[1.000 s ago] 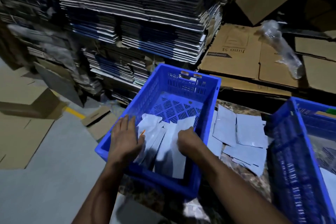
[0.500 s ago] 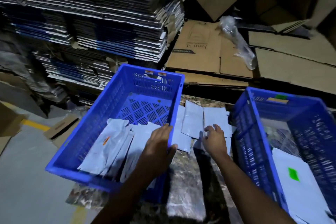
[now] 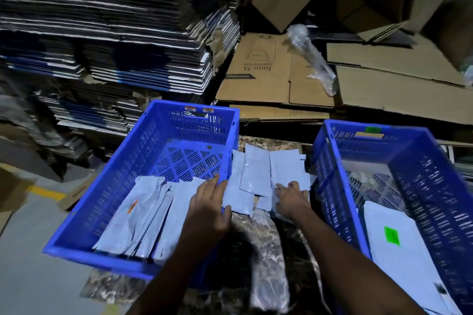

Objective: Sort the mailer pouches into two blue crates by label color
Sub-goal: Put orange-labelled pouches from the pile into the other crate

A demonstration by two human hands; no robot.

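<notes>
Loose pouches (image 3: 258, 174) lie on the bench (image 3: 266, 258) between the left crate (image 3: 107, 212) and right crate (image 3: 330, 186). Left hand (image 3: 210, 210) lies flat, fingers spread, touching their left edge; right hand (image 3: 290, 199) presses open-fingered on them.

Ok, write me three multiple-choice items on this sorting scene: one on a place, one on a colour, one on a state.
1. Where do the unsorted pouches lie?
A. between the two crates
B. on the floor
C. on the cardboard stack

2. What colour is the label on the pouch in the right crate?
A. orange
B. green
C. red

3. How is the left hand placed?
A. gripping a bottle
B. flat over the left crate's right rim
C. inside the right crate

Answers: 1 A, the pile sits on the marbled surface between both crates; 2 B, a bright green patch shows; 3 B, its fingers lie straight across that rim.
</notes>
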